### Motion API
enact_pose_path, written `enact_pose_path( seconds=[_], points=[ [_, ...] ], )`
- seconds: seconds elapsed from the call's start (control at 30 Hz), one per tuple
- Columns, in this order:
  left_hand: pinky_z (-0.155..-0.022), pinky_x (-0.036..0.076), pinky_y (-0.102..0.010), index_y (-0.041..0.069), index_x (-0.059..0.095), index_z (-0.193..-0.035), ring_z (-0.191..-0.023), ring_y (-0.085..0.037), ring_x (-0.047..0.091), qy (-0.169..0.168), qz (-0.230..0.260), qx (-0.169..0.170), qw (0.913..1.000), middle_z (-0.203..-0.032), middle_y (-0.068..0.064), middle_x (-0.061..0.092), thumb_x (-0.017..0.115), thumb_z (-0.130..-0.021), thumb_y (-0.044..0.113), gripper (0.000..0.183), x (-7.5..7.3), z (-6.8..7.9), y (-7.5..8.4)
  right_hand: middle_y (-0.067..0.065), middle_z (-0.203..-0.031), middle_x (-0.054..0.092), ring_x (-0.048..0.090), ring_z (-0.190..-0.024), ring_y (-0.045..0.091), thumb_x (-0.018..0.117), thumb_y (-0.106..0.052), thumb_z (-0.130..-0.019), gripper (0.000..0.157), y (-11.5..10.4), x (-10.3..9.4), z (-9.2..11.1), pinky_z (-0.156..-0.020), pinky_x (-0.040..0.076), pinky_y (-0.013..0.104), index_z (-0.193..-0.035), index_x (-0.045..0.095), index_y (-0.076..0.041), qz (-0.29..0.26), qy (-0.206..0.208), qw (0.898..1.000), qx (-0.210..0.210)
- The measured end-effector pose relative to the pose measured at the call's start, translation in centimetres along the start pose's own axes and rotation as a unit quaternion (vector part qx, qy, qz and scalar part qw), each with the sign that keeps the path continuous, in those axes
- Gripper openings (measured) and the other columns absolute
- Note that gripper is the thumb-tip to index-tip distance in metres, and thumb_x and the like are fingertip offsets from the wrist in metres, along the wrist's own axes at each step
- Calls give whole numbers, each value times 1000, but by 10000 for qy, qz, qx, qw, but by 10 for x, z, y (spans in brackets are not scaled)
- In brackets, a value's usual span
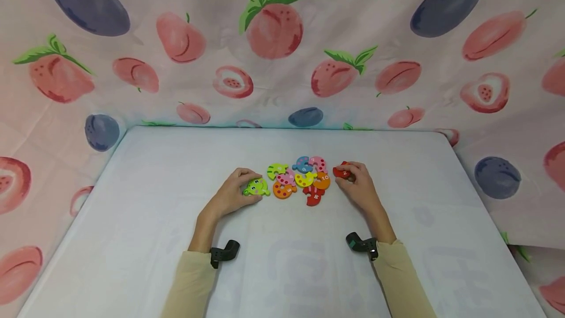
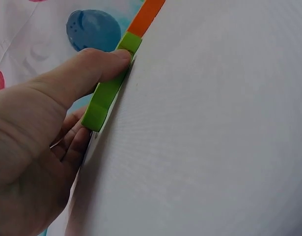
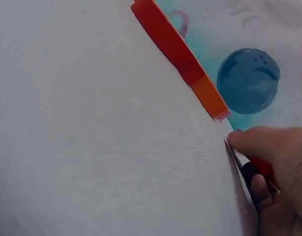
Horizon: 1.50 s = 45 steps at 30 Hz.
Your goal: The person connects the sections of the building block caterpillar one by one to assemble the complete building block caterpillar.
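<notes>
My left hand [image 1: 230, 194] pinches a lime-green puzzle piece with a smiling face [image 1: 256, 187] between thumb and fingers, low over the table. In the left wrist view, the thumb presses the near edge of the green piece [image 2: 107, 96]. At the right, my right hand [image 1: 363, 189] grips a red puzzle piece [image 1: 342, 172], partly covered by the fingers. Between the hands lies a cluster of coloured, numbered pieces: an orange piece [image 1: 283, 190], a yellow piece [image 1: 304, 179], a blue piece [image 1: 302, 164] and a red piece [image 1: 314, 196] among several others.
A white-covered table [image 1: 282, 259] spreads under everything. Behind it hangs a fruit-print cloth [image 1: 273, 107], which also runs down both sides. Each wrist wears a black camera, the left camera [image 1: 225, 251] and the right camera [image 1: 362, 244].
</notes>
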<state>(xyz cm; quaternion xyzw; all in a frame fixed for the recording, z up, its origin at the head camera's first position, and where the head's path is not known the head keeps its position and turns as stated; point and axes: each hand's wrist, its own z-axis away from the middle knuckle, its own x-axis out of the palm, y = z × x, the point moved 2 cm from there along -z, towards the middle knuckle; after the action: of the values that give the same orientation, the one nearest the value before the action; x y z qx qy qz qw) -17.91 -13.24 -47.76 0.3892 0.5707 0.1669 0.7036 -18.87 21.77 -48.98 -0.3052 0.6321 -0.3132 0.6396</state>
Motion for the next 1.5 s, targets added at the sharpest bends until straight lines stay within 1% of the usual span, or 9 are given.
enact_pose_path(
  seconds=[0.13,0.27,0.37,0.47,0.7,0.83,1.0,1.13,1.5],
  points=[
    [-111,39,-48,18,61,-131,-126,-28,49,12,-53,54,10000,-134,-8,50,79,-81,27,54,0,0,0,21,-139,43,48,-119,35,67,-19,-90,33,0,0,1,-101,49,50,-120,62,-5,94,253,9996,11],
    [-110,40,-49,16,60,-133,-128,-30,48,49,-306,152,9994,-137,-10,50,77,-83,27,54,-1,0,0,17,-135,50,51,-113,31,70,-30,-89,51,-1,0,2,-97,50,46,-133,53,-10,-5,390,9992,52],
    [-111,39,-49,16,59,-135,-132,-32,46,104,-494,107,9987,-140,-10,49,76,-84,26,55,-5,0,0,15,-140,50,51,-116,30,70,-38,-88,66,-10,3,4,-99,50,46,-144,43,-14,-145,229,9996,7],
    [-110,40,-48,14,59,-135,-132,-32,47,180,-654,35,9977,-143,-9,47,75,-85,24,53,-9,2,-2,14,-142,48,50,-122,31,70,-36,-88,68,-32,12,8,-102,48,49,-146,42,-13,-190,-61,9994,-266],
    [-109,42,-46,6,60,-132,-132,-31,48,426,-1108,-158,9928,-146,-11,46,70,-89,14,45,-25,5,-4,13,-146,46,42,-134,35,64,-30,-94,60,-98,63,18,-108,40,56,-145,43,-9,-386,-773,9878,-1294],
    [-109,42,-46,3,59,-131,-132,-34,46,475,-1443,-241,9881,-145,-14,48,69,-89,9,44,-38,5,-6,11,-143,49,48,-129,28,66,-31,-92,60,-129,105,18,-108,44,49,-144,44,-9,-390,-1158,9796,-1595],
    [-109,42,-47,1,60,-130,-130,-37,46,257,-1760,-6,9841,-146,-17,48,69,-88,6,43,-51,2,-8,10,-135,55,54,-120,24,70,-30,-88,58,-150,148,15,-100,50,41,-138,50,-9,-356,-1378,9822,-1229],
    [-109,41,-48,-1,61,-128,-130,-38,47,55,-1812,174,9833,-146,-18,48,68,-88,4,41,-58,0,-10,13,-131,56,56,-114,25,72,-27,-87,55,-157,169,10,-96,52,39,-134,52,-7,-215,-1210,9877,-963],
    [-107,42,-50,-3,56,-132,-126,-38,47,-178,-1638,199,9861,-136,-18,50,55,-95,1,37,-65,-3,-14,12,-124,53,52,-112,23,76,-36,-83,56,-161,192,3,-94,50,35,-131,56,-14,292,-568,9953,-730]
  ],
)
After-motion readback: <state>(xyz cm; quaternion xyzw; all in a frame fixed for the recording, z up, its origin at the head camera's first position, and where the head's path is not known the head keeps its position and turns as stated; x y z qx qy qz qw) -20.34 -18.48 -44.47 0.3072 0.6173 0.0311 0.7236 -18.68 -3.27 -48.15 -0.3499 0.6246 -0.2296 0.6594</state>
